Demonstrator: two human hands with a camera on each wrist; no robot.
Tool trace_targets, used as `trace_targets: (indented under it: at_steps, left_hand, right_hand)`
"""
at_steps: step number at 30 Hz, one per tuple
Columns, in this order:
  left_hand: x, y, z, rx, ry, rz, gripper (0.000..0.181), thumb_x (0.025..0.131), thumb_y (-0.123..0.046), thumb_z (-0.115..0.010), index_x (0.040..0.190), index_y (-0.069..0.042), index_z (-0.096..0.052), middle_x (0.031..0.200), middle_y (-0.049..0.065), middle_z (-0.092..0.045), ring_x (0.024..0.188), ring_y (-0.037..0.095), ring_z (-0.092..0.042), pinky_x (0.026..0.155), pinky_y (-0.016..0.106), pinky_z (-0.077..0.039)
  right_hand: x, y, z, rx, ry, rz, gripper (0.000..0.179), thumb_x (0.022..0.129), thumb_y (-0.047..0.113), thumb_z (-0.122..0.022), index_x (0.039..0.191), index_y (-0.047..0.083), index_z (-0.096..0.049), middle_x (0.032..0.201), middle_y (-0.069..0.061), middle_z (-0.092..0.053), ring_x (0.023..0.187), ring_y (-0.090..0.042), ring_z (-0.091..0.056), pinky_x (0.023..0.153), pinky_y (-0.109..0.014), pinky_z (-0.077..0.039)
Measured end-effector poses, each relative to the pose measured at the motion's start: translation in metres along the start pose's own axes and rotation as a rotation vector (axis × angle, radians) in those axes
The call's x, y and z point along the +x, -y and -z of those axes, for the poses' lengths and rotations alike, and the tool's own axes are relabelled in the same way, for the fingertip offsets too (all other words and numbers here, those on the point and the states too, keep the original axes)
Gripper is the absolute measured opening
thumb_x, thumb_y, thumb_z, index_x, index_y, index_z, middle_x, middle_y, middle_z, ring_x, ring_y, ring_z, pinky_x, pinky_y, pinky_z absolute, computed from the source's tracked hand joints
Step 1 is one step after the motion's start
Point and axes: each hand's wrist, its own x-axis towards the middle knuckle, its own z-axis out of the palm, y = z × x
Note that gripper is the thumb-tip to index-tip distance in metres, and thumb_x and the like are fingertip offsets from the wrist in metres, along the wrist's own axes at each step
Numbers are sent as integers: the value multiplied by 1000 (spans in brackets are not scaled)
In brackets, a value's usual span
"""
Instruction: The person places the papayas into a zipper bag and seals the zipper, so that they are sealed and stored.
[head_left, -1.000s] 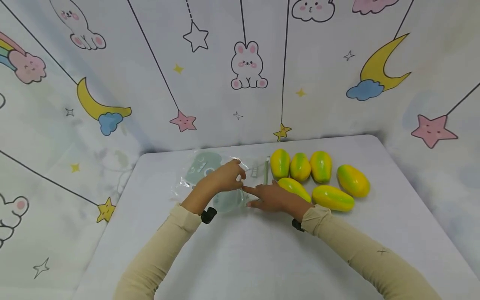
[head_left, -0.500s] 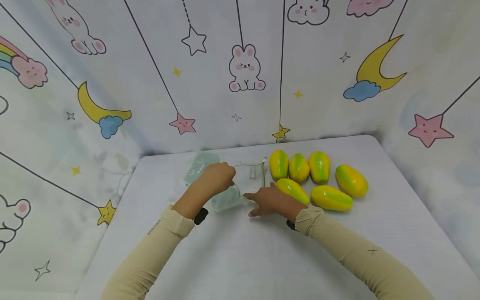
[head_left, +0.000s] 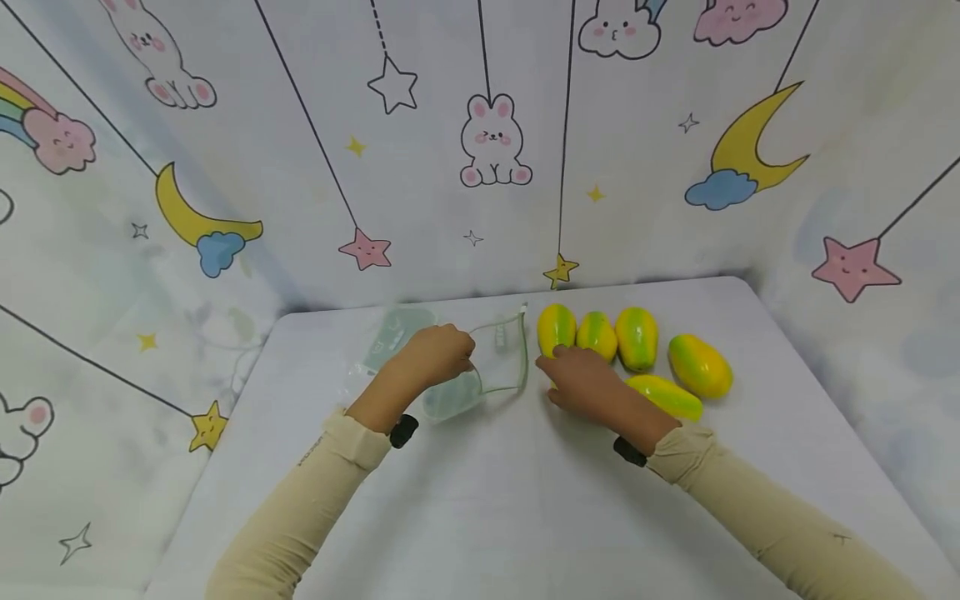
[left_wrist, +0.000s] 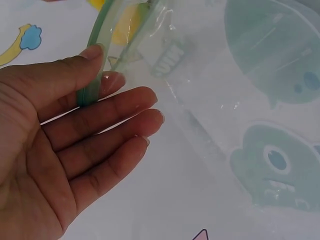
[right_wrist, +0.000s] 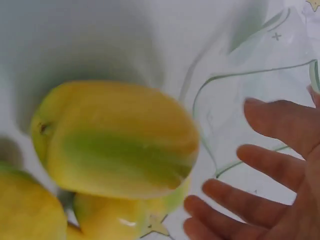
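Observation:
A clear zip bag point(head_left: 453, 397) with a green edge and pale green cartoon prints lies on the table, its mouth gaping toward the right. My left hand point(head_left: 432, 357) pinches the rim between thumb and forefinger; the other fingers stay extended in the left wrist view, below the green zip edge point(left_wrist: 95, 75). Over the front-left fruit is my right hand point(head_left: 581, 387), which hides most of that fruit in the head view. The right wrist view has its fingers spread beside a smooth yellow-and-green papaya-like fruit point(right_wrist: 115, 140), with no grip on it.
More yellow-and-green fruits stand to the right: a back row point(head_left: 637, 337), one at the far right point(head_left: 700, 367) and one in front point(head_left: 667, 398). A white table point(head_left: 480, 517) bears everything. Behind it rises a cartoon-printed backdrop point(head_left: 420, 183).
My right hand has left the bag's rim and moved right to the front-left fruit. My left hand keeps hold of the rim, and the bag's mouth now gapes wider.

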Motion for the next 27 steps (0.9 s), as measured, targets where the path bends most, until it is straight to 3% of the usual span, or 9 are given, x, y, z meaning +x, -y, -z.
trace_targets:
  at_steps: [7, 13, 17, 22, 27]
  left_hand:
    - [1, 4, -4, -28, -7, 6, 14, 90, -23, -71, 97, -11, -74, 92, 1, -73, 79, 17, -67, 67, 28, -53]
    - [2, 9, -8, -57, -3, 15, 14, 91, -23, -71, 97, -10, -74, 92, 1, -73, 74, 14, -64, 63, 27, -51]
    - [2, 12, -11, -59, -10, 12, 13, 90, -23, -71, 95, -11, -74, 91, 0, -72, 72, 13, -62, 62, 26, -50]
    - [1, 15, -11, -69, -22, 0, 13, 91, -22, -70, 96, -11, -74, 91, 0, -73, 73, 13, -63, 63, 27, -51]
    - [-1, 15, -10, -77, -21, -1, 14, 91, -22, -70, 98, -10, -73, 92, 1, -73, 76, 15, -64, 65, 28, -52]
  right_hand:
    - [-10, -18, -9, -58, 99, -37, 37, 84, 11, -73, 119, 10, -60, 97, -13, -62, 77, -25, -56, 64, -38, -50]
    - [-10, -24, -15, -37, 71, -71, 51, 86, 6, -69, 135, 10, -55, 115, -18, -61, 94, -32, -58, 80, -44, -52]
    - [-10, -25, -17, -14, 59, -67, 55, 83, 8, -74, 136, 9, -55, 118, -19, -61, 99, -35, -56, 86, -46, -50]
    - [-13, -24, -17, 68, 85, -81, 57, 86, 4, -71, 139, 11, -52, 126, -22, -58, 88, -28, -59, 81, -43, -53]
    - [-16, -23, -20, 195, 124, -124, 62, 91, -1, -62, 148, 14, -43, 142, -31, -43, 76, -22, -57, 75, -40, -55]
